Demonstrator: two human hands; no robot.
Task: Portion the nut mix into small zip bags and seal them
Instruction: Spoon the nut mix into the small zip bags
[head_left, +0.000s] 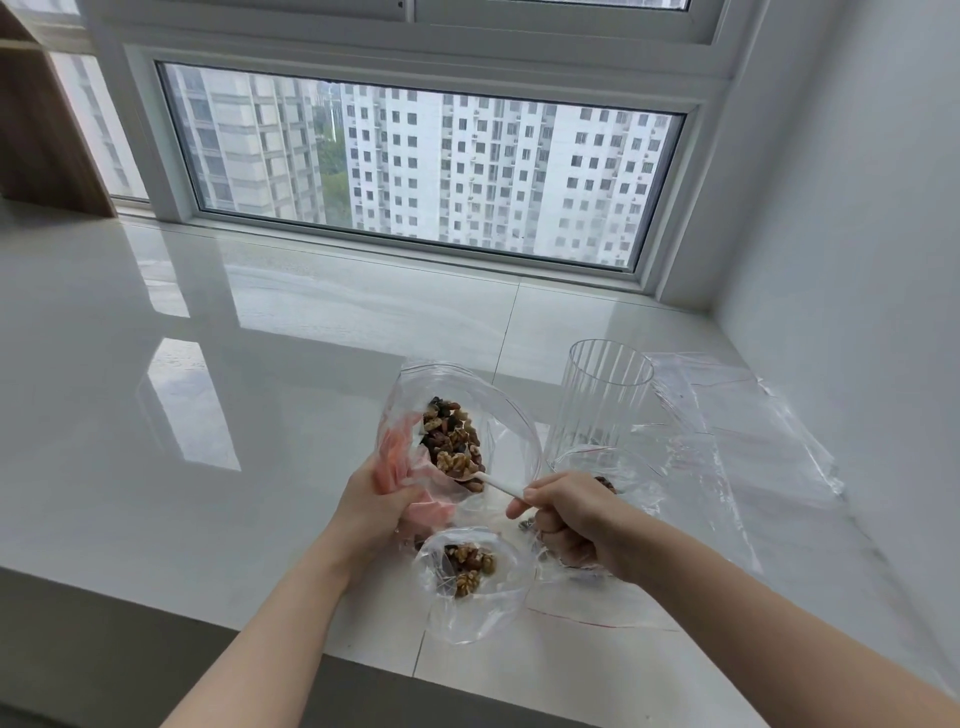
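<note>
Head view: left hand (382, 506) grips the big bag (457, 415) of nut mix (452, 441) by its side, holding the mouth open for scooping. Right hand (569, 519), fingers curled round a white spoon (491, 483), dips it in; small zip bag (467, 577) sits open, partly filled, just below to catch each scoop. Empty ribbed glass (597, 405) and spare bags (753, 431) wait on the right of the counter (208, 364).

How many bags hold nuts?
2: a large bag gripped by the left hand, and a small bag below it on the counter. Others may be hidden.

High-rise flat: marble sill (260, 322), tower-block window (415, 171).
</note>
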